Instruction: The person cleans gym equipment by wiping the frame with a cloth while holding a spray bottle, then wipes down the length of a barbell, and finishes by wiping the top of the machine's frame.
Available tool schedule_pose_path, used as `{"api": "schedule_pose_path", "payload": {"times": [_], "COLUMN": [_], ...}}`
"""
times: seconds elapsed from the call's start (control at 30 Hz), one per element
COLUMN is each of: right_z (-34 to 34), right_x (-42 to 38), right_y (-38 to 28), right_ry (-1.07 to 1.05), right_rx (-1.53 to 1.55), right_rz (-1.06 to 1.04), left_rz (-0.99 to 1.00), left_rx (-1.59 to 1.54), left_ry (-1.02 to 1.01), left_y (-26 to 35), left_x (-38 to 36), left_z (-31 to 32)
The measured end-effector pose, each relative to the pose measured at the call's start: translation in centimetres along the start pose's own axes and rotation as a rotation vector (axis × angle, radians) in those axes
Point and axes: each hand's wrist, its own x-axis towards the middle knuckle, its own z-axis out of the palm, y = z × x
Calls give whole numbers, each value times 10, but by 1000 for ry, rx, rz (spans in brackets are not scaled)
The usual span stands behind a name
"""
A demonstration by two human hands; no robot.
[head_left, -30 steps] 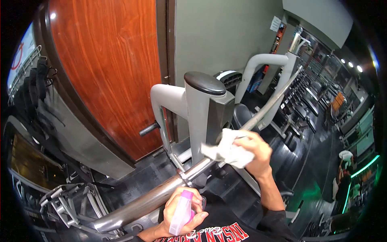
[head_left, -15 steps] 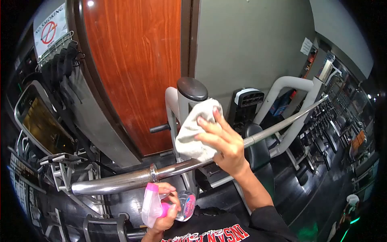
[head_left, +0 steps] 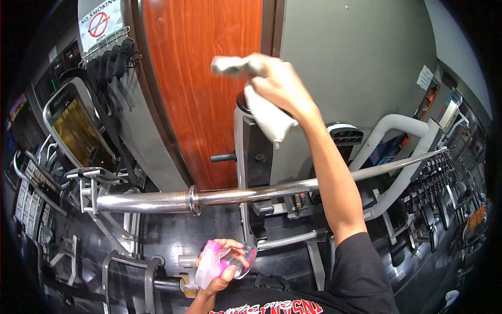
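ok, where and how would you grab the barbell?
I'd take the shaft just right of the collar, coming from above: it runs crosswise in view and looks thinner than the sleeve left of the collar, so likely easier to wrap.

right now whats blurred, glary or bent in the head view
Head view: the cloth looks motion-smeared, as does the right hand; glare streaks the metal bar; a wide lens seems to curve that bar and darken the corners; the "no smoking" sign is readable
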Motion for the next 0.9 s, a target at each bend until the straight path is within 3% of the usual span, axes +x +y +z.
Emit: {"api": "schedule_pose_path", "payload": {"times": [0.07,0.13,0.23,0.3,0.33,0.4,0.47,0.63,0.7,0.8,0.87,0.9], "right_z": [14,7,-5,-2,-10,4,10,25,11,-9,-9,-8], "right_x": [17,13,-28,-58,-78,-107,-136,-201,-209,-195,-184,-178], "right_y": [1,-4,-22,-19,-31,-18,-11,6,4,-7,-7,-12], "right_ry": [-319,-404,-195,-31,-55,94,58,-116,-205,-170,145,361], "right_rx": [-61,-69,16,254,220,3,-125,130,229,317,505,491], "right_rz": [103,89,16,-235,-197,-469,-540,-356,-91,193,104,-37], "left_rz": [-56,-100,-126,-96,-74,-86,-96,-58,-56,-69,-76,-79], "left_rx": [38,4,-91,-61,-35,8,49,83,81,79,78,79], "left_ry": [-68,-26,8,-5,-10,27,61,-26,0,42,65,67], "left_y": [2,4,-6,-6,-6,-2,2,4,3,4,7,8], "left_x": [-7,-12,-17,-13,-13,-11,-12,-21,-28,-43,-48,-50], "left_z": [0,7,3,3,4,8,12,7,5,6,7,7]}}
